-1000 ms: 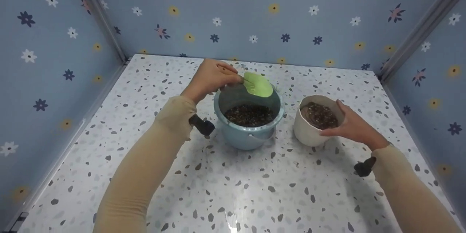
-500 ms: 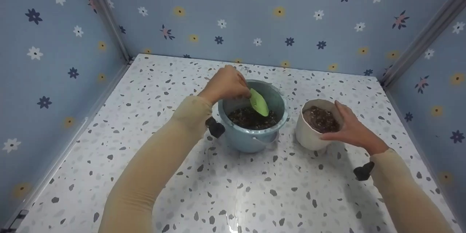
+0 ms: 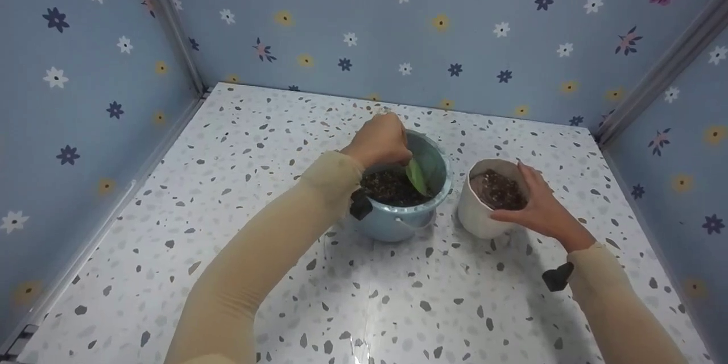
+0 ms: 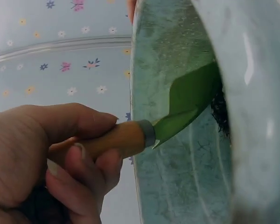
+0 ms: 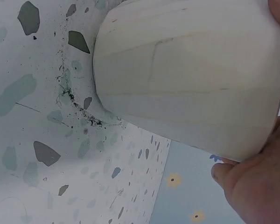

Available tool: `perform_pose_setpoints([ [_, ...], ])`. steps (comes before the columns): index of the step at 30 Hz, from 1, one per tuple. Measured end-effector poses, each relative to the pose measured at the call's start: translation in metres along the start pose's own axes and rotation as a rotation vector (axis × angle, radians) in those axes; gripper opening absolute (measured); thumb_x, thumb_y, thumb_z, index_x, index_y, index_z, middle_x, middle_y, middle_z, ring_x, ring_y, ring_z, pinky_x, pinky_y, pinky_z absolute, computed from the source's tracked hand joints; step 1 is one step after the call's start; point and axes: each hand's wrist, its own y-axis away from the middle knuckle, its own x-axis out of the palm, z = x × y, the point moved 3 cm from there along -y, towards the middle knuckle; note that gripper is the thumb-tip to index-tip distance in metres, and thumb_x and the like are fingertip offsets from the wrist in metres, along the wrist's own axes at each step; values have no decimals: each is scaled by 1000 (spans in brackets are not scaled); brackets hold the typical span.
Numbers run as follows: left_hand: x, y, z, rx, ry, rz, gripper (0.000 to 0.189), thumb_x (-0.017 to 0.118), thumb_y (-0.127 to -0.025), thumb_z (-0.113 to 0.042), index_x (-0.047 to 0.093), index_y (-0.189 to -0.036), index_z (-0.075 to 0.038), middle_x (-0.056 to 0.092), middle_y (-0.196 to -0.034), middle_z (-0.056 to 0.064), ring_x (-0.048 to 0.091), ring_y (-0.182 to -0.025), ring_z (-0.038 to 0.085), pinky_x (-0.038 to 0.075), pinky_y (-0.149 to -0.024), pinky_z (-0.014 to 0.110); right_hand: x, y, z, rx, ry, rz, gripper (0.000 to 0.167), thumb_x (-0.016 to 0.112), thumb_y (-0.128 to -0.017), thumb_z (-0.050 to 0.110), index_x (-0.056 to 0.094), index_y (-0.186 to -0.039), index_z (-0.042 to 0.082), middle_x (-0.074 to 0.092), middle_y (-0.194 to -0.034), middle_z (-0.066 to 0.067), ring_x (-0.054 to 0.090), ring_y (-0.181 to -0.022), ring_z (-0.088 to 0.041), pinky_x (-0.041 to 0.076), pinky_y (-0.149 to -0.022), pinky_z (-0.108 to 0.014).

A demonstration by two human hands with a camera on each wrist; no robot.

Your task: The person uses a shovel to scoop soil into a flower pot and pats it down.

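A small trowel [image 4: 123, 140] with a wooden handle and green blade is gripped by my left hand [image 3: 380, 141]. Its blade points down into the light blue bucket [image 3: 392, 230], the tip at the dark soil [image 3: 392, 186]. In the left wrist view, thumb and curled fingers wrap the handle, and the blade's end is partly behind the bucket's rim. To the right stands a white flower pot [image 3: 480, 222] with brown soil [image 3: 499, 189] inside. My right hand [image 3: 540, 205] holds this pot at its right side near the rim, thumb in front and fingers behind.
Both containers stand on a white speckled tabletop [image 3: 318, 301]. Dark soil crumbs [image 5: 84, 112] lie beside the pot's base. Blue flowered panels [image 3: 375, 28] enclose the back and both sides. The bucket's handle [image 3: 418, 224] hangs at its front.
My left hand has moved right and down, bringing the trowel from above the bucket's far rim down to the soil, its blade now steep. The right hand keeps its hold on the pot.
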Motion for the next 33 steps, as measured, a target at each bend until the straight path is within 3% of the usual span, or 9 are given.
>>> perform_pose_setpoints([
  [5,-3,6,11,9,-5,-7,18,70,-72,-8,57,-61,-12,48,-55,-2,45,-52,14,39,-50,28,0,1,2,-1,-1,5,125,84,-77,46,-3,-158,7,-1,-161,-25,4,-145,-50,16,-106,-74],
  [11,-15,17,26,25,-17,-19,21,63,-72,-2,53,-57,-12,42,-51,-2,36,-46,13,33,-45,28,1,0,5,-5,-12,12,124,83,-78,46,-2,-159,8,-3,-161,-25,3,-145,-49,15,-107,-73],
  [13,-20,19,28,41,-45,-27,17,59,-73,1,60,-61,-10,48,-55,0,36,-49,15,33,-47,29,1,0,6,4,-13,20,123,83,-78,46,-3,-159,10,-4,-161,-25,2,-145,-49,15,-106,-74],
  [16,-28,21,29,71,-121,-31,14,62,-79,1,75,-81,-5,67,-76,5,55,-64,17,48,-60,30,0,0,6,18,-14,31,123,82,-79,46,-5,-159,11,-7,-161,-24,0,-145,-50,15,-105,-75],
  [20,-32,24,31,125,-255,-18,21,71,-88,-6,75,-108,-4,72,-106,11,67,-97,25,55,-84,36,-1,0,5,25,-14,33,123,82,-79,46,-5,-159,11,-7,-162,-24,0,-145,-50,15,-105,-75],
  [26,-22,24,33,225,-394,28,21,74,-89,-9,74,-109,-5,72,-105,11,67,-96,27,54,-87,38,-2,1,3,30,-13,25,122,82,-79,47,-3,-159,13,-7,-161,-24,2,-144,-51,15,-104,-75],
  [29,-19,22,34,273,-401,38,18,75,-88,-9,75,-105,-4,73,-99,11,68,-91,28,55,-83,38,-1,2,2,29,-21,24,121,82,-79,47,-2,-159,13,-7,-161,-24,2,-144,-52,15,-104,-75],
  [33,-17,19,38,282,-289,91,17,76,-85,-9,77,-100,-3,74,-95,9,71,-86,24,57,-76,33,0,2,0,34,-11,18,121,82,-79,48,0,-159,11,-6,-161,-24,2,-144,-53,16,-104,-76],
])
